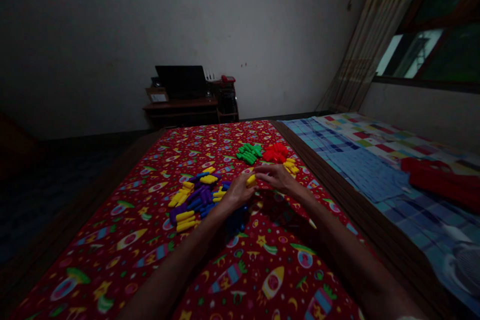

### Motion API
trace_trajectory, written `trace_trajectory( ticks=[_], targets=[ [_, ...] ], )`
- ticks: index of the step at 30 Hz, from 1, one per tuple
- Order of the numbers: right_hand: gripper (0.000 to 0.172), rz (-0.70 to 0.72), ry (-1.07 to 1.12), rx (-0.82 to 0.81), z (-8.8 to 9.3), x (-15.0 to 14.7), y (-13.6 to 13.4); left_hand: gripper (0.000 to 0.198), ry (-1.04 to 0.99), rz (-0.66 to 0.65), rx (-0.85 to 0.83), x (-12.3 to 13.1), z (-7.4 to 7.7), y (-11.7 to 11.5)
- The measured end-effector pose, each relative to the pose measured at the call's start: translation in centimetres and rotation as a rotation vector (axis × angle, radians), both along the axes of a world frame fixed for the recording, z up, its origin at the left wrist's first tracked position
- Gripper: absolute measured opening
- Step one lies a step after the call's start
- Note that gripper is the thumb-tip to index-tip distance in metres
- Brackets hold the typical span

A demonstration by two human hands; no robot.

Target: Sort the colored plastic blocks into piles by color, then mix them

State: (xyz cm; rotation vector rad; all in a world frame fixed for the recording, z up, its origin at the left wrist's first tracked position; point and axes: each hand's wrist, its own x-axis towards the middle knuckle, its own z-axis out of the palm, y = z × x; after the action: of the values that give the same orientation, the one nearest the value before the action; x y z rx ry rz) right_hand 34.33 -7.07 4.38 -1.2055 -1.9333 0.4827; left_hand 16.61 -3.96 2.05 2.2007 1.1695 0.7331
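Observation:
My left hand (240, 191) is closed on a yellow piece (251, 180) above the patterned red cloth (157, 255). My right hand (275, 176) reaches that same piece from the right, its fingertips at it; whether they grip it I cannot tell. Left of my hands lies a mixed pile of purple pieces (203, 195), blue pieces and yellow pieces (185, 221). Past my hands sit a group of green pieces (249, 153) and a group of red pieces (275, 153). Several more yellow pieces (291, 166) lie just beyond my right wrist.
A bed with a blue checked cover (337, 147) and a red garment (438, 180) is at the right. A fan-like object (465, 265) stands at the lower right. By the back wall is a desk (183, 105) with a dark monitor (182, 81).

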Motion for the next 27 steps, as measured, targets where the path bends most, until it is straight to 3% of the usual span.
trace_trajectory(
  ticks=[2,4,7,9,14,16,23,27],
  targets=[
    [0.028,0.066,-0.047,0.0,-0.2,-1.3,-0.4,0.032,-0.035,-0.044,-0.096,0.2,-0.2,-0.2],
    [0.029,0.041,-0.09,0.01,-0.3,-1.2,-0.4,0.04,-0.118,-0.082,-0.178,0.4,-0.3,-0.4],
    [0.026,-0.058,-0.189,0.007,0.4,1.2,0.0,0.064,-0.203,-0.101,-0.233,0.6,-0.2,-0.9],
    [0.029,-0.164,-0.294,-0.048,1.2,3.7,0.3,0.07,-0.165,-0.084,-0.195,0.7,-0.1,-1.2],
    [0.02,-0.407,-0.577,-0.336,1.8,8.7,0.2,0.054,-0.016,-0.118,-0.092,0.5,0.3,-1.5],
    [0.021,-0.47,-0.643,-0.368,1.4,9.5,0.0,0.049,0.006,-0.131,-0.078,0.4,0.4,-1.7],
    [0.034,-0.71,-0.537,-0.16,-0.1,9.7,0.4,0.044,0.023,-0.149,-0.054,0.3,0.5,-1.9],
    [0.035,-0.541,-0.421,0.037,-1.8,9.1,1.7,0.041,0.054,-0.152,0.002,0.2,0.1,-1.9]
  ],
)
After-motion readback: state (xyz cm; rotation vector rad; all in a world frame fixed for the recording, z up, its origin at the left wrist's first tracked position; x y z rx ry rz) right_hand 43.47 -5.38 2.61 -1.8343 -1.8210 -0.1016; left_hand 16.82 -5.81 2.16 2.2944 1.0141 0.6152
